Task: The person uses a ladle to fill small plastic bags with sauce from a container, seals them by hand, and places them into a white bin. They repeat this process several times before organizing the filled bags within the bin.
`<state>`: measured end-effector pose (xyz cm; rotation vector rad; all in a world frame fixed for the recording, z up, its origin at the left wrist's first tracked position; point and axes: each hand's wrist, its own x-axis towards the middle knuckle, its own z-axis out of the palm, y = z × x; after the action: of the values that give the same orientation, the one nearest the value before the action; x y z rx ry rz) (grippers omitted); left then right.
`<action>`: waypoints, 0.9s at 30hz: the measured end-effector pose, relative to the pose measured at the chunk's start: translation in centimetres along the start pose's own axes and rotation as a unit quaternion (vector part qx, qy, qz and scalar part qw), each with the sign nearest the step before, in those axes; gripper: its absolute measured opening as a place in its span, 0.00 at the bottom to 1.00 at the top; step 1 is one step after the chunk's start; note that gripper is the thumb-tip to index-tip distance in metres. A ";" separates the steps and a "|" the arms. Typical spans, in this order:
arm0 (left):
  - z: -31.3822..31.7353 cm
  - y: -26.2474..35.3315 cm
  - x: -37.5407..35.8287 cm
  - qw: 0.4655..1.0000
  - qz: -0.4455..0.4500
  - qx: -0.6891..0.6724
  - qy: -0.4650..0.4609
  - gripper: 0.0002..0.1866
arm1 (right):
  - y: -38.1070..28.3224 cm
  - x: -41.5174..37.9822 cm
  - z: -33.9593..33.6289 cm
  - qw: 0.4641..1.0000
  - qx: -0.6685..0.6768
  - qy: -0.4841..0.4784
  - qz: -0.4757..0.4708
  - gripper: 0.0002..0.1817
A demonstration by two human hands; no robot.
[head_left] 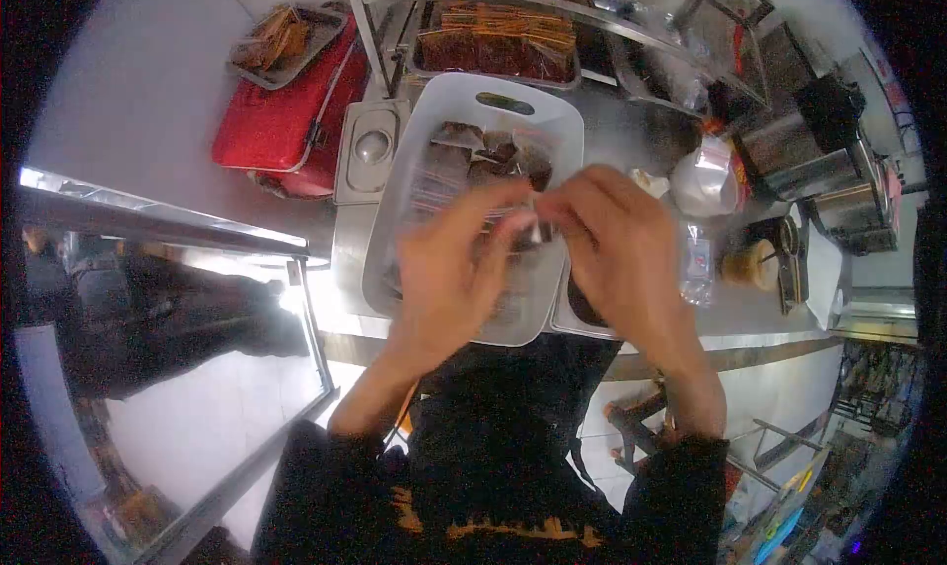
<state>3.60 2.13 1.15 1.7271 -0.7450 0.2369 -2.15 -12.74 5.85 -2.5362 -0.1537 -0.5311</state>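
Note:
Both my hands meet above a white plastic basket (pixel 385 220) with an oval handle hole. My left hand (pixel 454 269) is closed, its thumb and fingertips pinching a small plastic bag with dark contents (pixel 538 232). Pressed against the top of the same bag are the fingertips of my right hand (pixel 621 245), also closed. Motion blurs the fingers, and they hide most of the bag. Inside the basket lie several small bags of something dark (pixel 498 149).
Left of the basket are a lidded steel container (pixel 373 146) and a red box (pixel 276 121) bearing a metal tray (pixel 326 47). Behind, under a metal rack (pixel 552 8), stands a tray of skewered food (pixel 493 47). To the right are a plastic packet (pixel 696 269) and a cup (pixel 750 266).

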 end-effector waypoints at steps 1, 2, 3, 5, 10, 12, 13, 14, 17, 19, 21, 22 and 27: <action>0.2 -0.1 0.1 0.996 -0.058 -0.051 0.054 0.10 | 0.5 0.6 0.5 0.999 -0.045 0.016 -0.005 0.04; -0.3 0.1 0.3 0.995 -0.058 -0.051 0.055 0.10 | 1.2 1.3 0.8 0.999 -0.045 0.015 -0.007 0.04; -1.3 0.6 0.5 0.988 -0.117 -0.083 0.064 0.10 | 2.1 1.8 1.2 0.999 -0.035 -0.006 -0.004 0.07; -2.7 0.3 0.5 0.975 -0.176 -0.114 0.072 0.11 | 3.7 2.4 2.3 0.999 -0.023 -0.027 -0.002 0.11; -3.7 -2.6 -0.3 0.923 -0.254 -0.248 0.150 0.09 | 8.1 3.4 5.6 0.988 -0.123 -0.088 0.014 0.12; -3.6 -2.5 -0.3 0.873 -0.324 -0.331 0.152 0.08 | 9.6 4.3 6.3 0.982 -0.166 -0.084 0.024 0.12; -3.3 -2.6 -0.3 0.835 -0.325 -0.425 0.129 0.07 | 9.8 4.6 6.5 0.974 -0.207 -0.081 0.033 0.12; -3.1 -2.7 -0.2 0.788 -0.321 -0.515 0.107 0.08 | 8.7 4.6 6.2 0.975 -0.205 -0.080 0.031 0.12; -2.9 -2.9 0.1 0.696 -0.381 -0.603 0.078 0.11 | 3.3 3.0 2.9 0.993 0.062 -0.102 -0.009 0.11; -2.4 -2.7 0.2 0.678 -0.388 -0.620 0.080 0.13 | -0.4 1.0 0.4 0.962 0.159 -0.218 -0.050 0.10; -1.8 -2.5 0.3 0.648 -0.387 -0.654 0.045 0.12 | -2.1 -1.3 0.1 0.944 0.180 -0.264 -0.081 0.10; -1.5 -2.3 0.3 0.647 -0.388 -0.655 0.045 0.12 | -2.2 -2.7 0.8 0.961 0.142 -0.224 -0.081 0.10; 0.0 -1.3 0.0 0.613 -0.443 -0.653 0.037 0.11 | -2.3 -4.3 0.3 0.963 0.205 -0.151 0.085 0.06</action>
<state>4.38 2.26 0.06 0.4353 0.1814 -0.7824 -6.49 -10.67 4.97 -2.1794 -0.1375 -0.0321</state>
